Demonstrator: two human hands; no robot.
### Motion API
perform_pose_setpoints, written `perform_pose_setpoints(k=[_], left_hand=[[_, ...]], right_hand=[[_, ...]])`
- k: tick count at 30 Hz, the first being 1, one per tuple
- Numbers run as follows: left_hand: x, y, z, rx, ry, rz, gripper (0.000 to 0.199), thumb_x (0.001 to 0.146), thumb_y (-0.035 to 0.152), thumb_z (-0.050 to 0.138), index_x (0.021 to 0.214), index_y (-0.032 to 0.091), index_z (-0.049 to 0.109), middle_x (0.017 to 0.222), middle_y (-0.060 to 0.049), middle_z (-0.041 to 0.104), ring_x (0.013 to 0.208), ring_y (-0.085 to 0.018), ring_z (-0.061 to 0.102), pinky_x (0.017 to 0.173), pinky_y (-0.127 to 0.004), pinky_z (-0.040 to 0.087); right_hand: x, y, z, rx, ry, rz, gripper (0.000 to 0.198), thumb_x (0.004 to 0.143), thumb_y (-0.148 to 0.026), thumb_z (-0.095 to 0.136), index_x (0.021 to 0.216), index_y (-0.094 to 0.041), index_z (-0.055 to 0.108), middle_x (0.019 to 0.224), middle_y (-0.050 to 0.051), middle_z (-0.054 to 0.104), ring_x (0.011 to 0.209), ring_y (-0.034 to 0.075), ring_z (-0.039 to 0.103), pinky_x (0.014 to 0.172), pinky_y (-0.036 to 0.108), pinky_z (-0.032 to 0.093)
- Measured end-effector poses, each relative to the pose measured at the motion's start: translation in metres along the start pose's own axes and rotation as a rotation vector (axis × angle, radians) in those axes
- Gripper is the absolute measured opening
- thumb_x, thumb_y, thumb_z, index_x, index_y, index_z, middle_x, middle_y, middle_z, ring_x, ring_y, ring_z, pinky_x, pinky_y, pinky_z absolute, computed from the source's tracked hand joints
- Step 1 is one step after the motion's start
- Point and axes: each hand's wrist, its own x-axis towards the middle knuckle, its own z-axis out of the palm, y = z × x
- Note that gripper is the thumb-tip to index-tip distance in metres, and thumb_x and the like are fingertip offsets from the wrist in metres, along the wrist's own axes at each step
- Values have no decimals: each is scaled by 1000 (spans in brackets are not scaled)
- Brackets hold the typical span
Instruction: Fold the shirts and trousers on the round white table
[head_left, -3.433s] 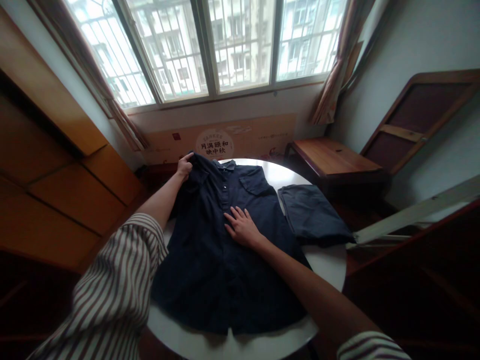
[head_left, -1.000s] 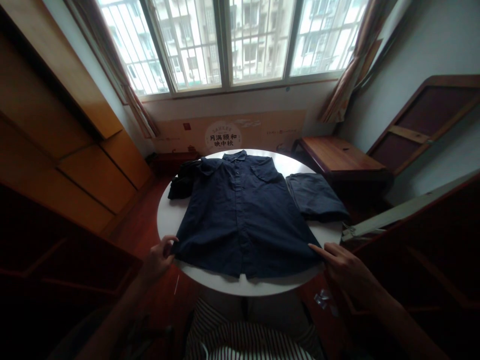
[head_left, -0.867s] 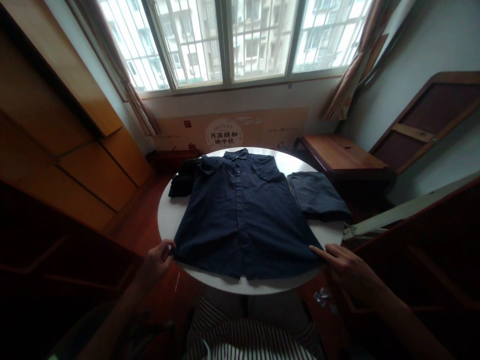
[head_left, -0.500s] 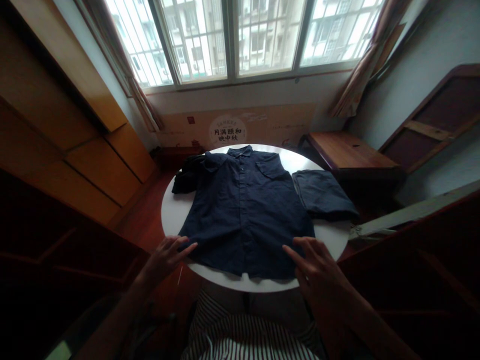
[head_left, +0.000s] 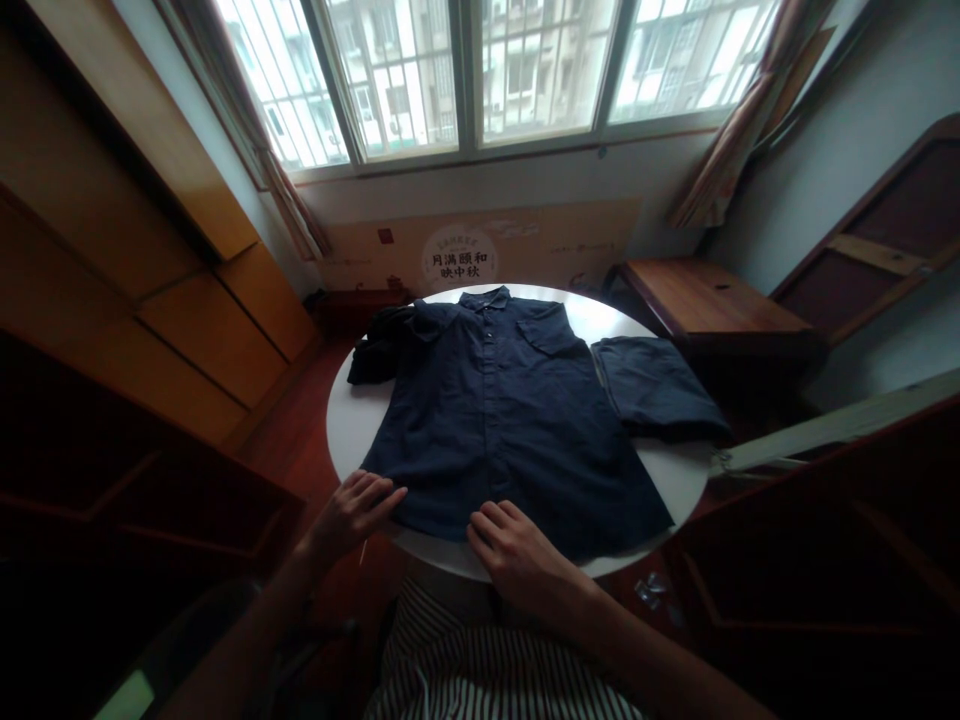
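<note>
A dark navy button-up shirt (head_left: 450, 420) lies front up on the white round table (head_left: 346, 420), its collar toward the window and its hem toward me. At the shirt's left hem corner, my left hand (head_left: 360, 508) has its fingers curled over the cloth, the thumb pointing right. My right hand (head_left: 517, 550) is at the middle of the hem, by the bottom of the button strip, fingers bent together on the fabric edge. Its fingertips are partly hidden. The right hem corner lies spread flat near the table edge.
A folded dark garment (head_left: 660, 385) lies right of the shirt, and a black bundled cloth (head_left: 373, 350) lies at its left. Beyond stand a wooden bench (head_left: 712, 295) and a printed cardboard panel (head_left: 540, 240). Wooden cabinets (head_left: 202, 330) line the left.
My right hand has moved left from the right side of the hem to its middle. The right hem corner now shows spread out. My left hand stays at the left corner, fingers closer together.
</note>
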Motion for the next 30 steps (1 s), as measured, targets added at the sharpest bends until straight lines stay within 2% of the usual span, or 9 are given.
perform_pose_setpoints(k=[4, 9, 13, 15, 18, 20, 22, 25, 30], left_hand=[[-1, -2, 4, -11, 29, -147, 35, 90, 2, 46, 118, 17, 61, 97, -8, 62, 86, -21, 58, 80, -35, 50], [-13, -8, 3, -155, -82, -221, 29, 85, -3, 42, 96, 18, 58, 81, -3, 58, 76, -18, 54, 69, -28, 48], [-21, -10, -6, -256, -140, -270, 25, 88, -1, 39, 81, 20, 51, 74, 0, 52, 69, -16, 51, 65, -25, 43], [-22, -10, -8, -269, -98, -378, 21, 87, 3, 42, 80, 21, 48, 75, 0, 51, 69, -15, 52, 66, -25, 44], [-21, -11, -5, -239, -8, -647, 17, 82, 11, 51, 95, 21, 50, 86, -2, 56, 73, -17, 58, 68, -27, 47], [-21, -11, -1, -242, -18, -796, 26, 80, 15, 51, 105, 21, 49, 84, -1, 58, 70, -18, 61, 65, -27, 47], [-23, -10, 1, -270, -65, -882, 22, 84, 17, 47, 105, 22, 49, 75, 1, 57, 63, -17, 62, 61, -25, 45], [-33, -9, 0, -315, -105, -911, 15, 85, 19, 43, 97, 23, 51, 67, 3, 54, 59, -16, 61, 59, -23, 43], [-46, -11, -8, -483, -181, -871, 5, 79, 18, 47, 81, 22, 50, 68, 3, 55, 60, -14, 55, 59, -22, 42]], right_hand=[[-12, 4, -3, 15, 20, -14, 14, 91, -19, 64, 101, -10, 64, 99, 7, 63, 90, 22, 51, 77, 36, 40], [-20, 9, -3, 6, 24, -51, 19, 91, -18, 65, 107, -9, 64, 101, 8, 64, 91, 22, 51, 78, 36, 40], [-21, 8, 1, -12, 36, -73, 20, 90, -20, 65, 107, -9, 64, 102, 8, 63, 92, 22, 51, 77, 36, 40], [-21, 7, 4, -14, 42, -78, 18, 90, -21, 66, 105, -10, 64, 103, 8, 62, 92, 22, 51, 77, 36, 40], [-19, 5, 8, -8, 47, -77, 17, 91, -22, 66, 103, -11, 65, 104, 8, 62, 93, 22, 51, 77, 36, 40], [-19, 5, 8, -5, 44, -76, 15, 91, -21, 66, 102, -11, 64, 103, 8, 62, 92, 22, 51, 76, 36, 40], [-20, 5, 7, -1, 34, -72, 14, 91, -20, 64, 102, -11, 64, 102, 9, 62, 92, 22, 51, 76, 36, 40], [-24, 6, 5, 10, 29, -68, 14, 92, -19, 64, 103, -12, 64, 101, 8, 62, 91, 22, 51, 76, 36, 40], [-29, 3, 7, 2, 29, -77, 17, 88, -20, 68, 101, -11, 64, 100, 7, 63, 89, 21, 52, 75, 36, 41]])
